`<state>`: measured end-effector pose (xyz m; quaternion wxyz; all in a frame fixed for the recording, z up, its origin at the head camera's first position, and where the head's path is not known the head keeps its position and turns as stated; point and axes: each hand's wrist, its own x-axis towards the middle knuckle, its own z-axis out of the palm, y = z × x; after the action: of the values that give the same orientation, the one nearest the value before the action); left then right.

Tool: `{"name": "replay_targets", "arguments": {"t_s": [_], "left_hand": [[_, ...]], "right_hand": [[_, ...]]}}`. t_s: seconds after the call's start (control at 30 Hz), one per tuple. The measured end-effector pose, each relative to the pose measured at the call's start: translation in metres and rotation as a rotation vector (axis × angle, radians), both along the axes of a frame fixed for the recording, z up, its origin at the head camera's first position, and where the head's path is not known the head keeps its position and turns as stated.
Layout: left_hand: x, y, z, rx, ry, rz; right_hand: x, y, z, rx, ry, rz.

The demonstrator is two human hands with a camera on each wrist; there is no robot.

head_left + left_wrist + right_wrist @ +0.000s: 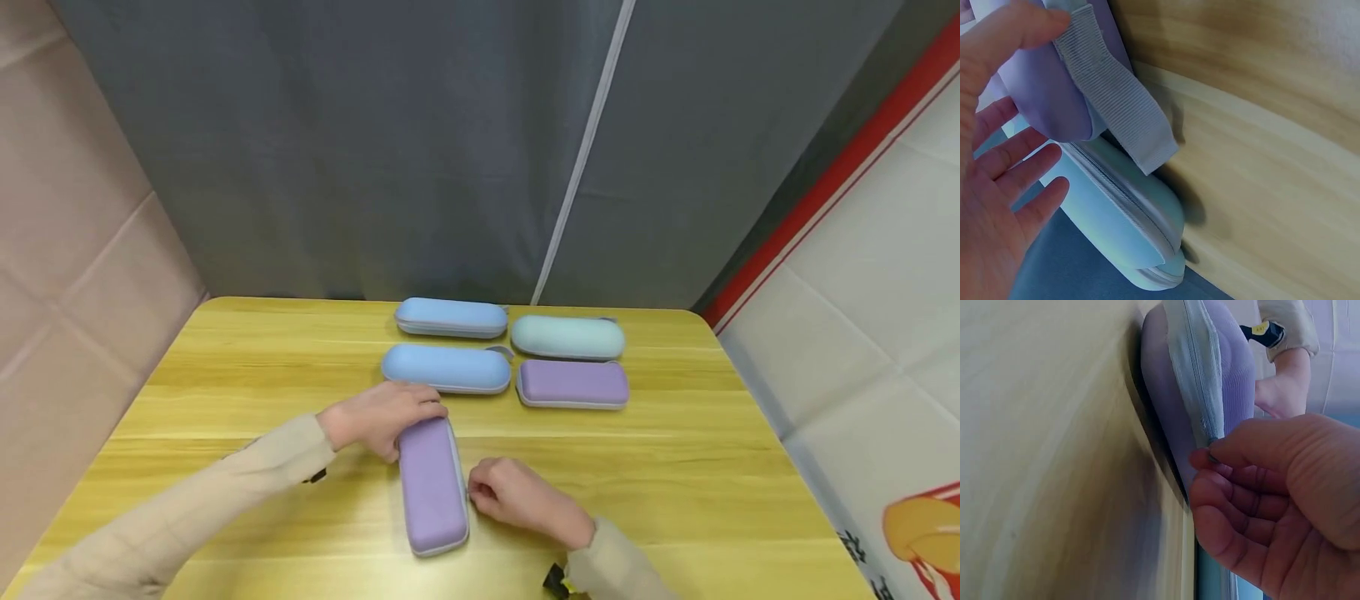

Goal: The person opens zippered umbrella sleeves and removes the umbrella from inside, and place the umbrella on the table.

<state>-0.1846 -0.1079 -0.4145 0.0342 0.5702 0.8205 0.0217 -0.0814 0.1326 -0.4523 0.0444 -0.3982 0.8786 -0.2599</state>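
- The right hand [517, 497] pinches a small zipper pull [1213, 456] between thumb and forefinger, its other fingers curled in.
- The left hand [386, 415] grips the far end of the purple zip case [433, 492], thumb against one side and fingers spread at the other, covering that end from above.
- That case lies on the near half of the table [697, 483], between the two hands.
- Just beyond its far end sits the nearer blue case [446, 369]; behind this is the farther blue case [450, 317].
- To their right are the second purple case [573, 384] and, behind it, the mint case [567, 337]; all four lie lengthwise across the table.
- The held case's long axis runs away from the person, its far end leaning slightly left.
- Its shell is smooth and matte, an oblong with rounded corners; pale zipper tape edges it, and a ribbed grey strap [1119, 106] hangs at the far end.
- The tabletop is yellowish wood grain; a dark grey curtain [360, 158] hangs behind it.
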Motion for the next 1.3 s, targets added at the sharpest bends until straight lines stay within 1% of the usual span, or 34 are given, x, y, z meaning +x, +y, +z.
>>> {"name": "replay_targets", "arguments": {"t_s": [0.13, 0.4, 0.5, 0.7, 0.83, 1.03, 1.17, 1.3], "left_hand": [[0.001, -0.004, -0.002, 0.011, -0.017, 0.029], [0.004, -0.011, -0.01, 0.101, -0.067, 0.116], [0.007, -0.012, -0.013, 0.128, -0.09, 0.149], [0.011, -0.015, -0.017, 0.146, -0.124, 0.247], [0.015, -0.019, -0.02, 0.165, -0.111, 0.305], [0.024, -0.02, -0.025, 0.224, -0.075, 0.36], [0.031, -0.019, -0.03, 0.266, -0.023, 0.407], [0.038, -0.016, -0.032, 0.288, 0.022, 0.461]], "right_hand": [[-0.003, 0.004, 0.001, -0.007, -0.016, -0.006], [-0.008, 0.018, 0.001, -0.016, -0.056, -0.043], [-0.01, 0.022, 0.001, -0.025, -0.048, -0.043], [-0.013, 0.03, 0.002, -0.043, -0.022, -0.043], [-0.011, 0.037, 0.003, -0.059, -0.007, -0.058], [-0.01, 0.043, 0.003, -0.07, 0.001, -0.089], [-0.009, 0.044, 0.003, -0.068, -0.007, -0.121], [-0.006, 0.045, 0.003, -0.044, -0.021, -0.142]]}}
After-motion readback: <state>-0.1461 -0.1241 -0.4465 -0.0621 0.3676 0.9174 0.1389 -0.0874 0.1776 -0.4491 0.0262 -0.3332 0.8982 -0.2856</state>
